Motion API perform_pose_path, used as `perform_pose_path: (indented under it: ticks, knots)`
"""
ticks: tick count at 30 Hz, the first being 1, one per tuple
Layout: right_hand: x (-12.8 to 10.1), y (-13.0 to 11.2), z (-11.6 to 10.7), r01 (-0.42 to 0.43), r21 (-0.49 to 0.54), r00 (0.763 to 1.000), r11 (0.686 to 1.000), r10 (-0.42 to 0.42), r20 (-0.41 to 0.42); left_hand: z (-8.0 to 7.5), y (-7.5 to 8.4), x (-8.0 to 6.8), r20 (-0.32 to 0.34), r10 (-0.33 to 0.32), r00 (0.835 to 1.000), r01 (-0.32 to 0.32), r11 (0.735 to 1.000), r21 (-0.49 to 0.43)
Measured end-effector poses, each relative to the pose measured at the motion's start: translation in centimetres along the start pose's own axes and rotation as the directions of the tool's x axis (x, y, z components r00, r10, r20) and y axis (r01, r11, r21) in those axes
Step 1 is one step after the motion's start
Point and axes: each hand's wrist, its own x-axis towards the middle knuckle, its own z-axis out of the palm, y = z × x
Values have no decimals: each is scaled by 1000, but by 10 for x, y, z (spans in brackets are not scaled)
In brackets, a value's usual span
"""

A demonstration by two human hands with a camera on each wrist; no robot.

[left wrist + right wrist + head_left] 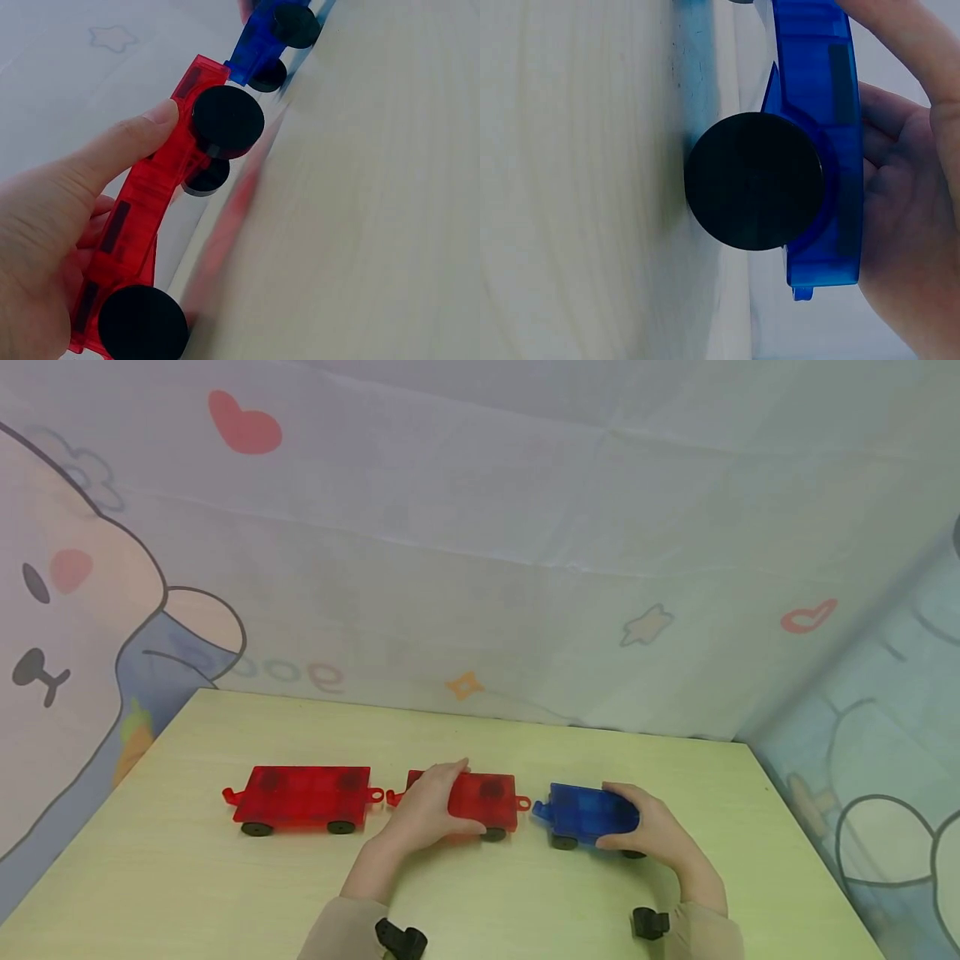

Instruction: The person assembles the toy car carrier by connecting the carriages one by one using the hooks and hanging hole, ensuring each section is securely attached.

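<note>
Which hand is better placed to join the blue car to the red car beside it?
Probably the right hand: it grips the blue car, whose hook almost meets the middle red car. The left hand holds that red car.

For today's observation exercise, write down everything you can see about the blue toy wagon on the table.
The blue wagon is a flat, see-through blue plastic cart on round black wheels, with a small coupling tab at its left end and another at the far end. It stands upright on the pale wooden table, rightmost in a row of three, next to a red wagon whose hook points at its tab; whether they are joined is unclear. The right hand grips its right end, fingers curled over the top.
</note>
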Motion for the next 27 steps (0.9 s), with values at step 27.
perform_pose_path:
  ticks: [27]
  knots:
    - [5,-5,8,23,6,1000,1000,-23,1,0,1,-1,18,-21,1000,22,997,-68]
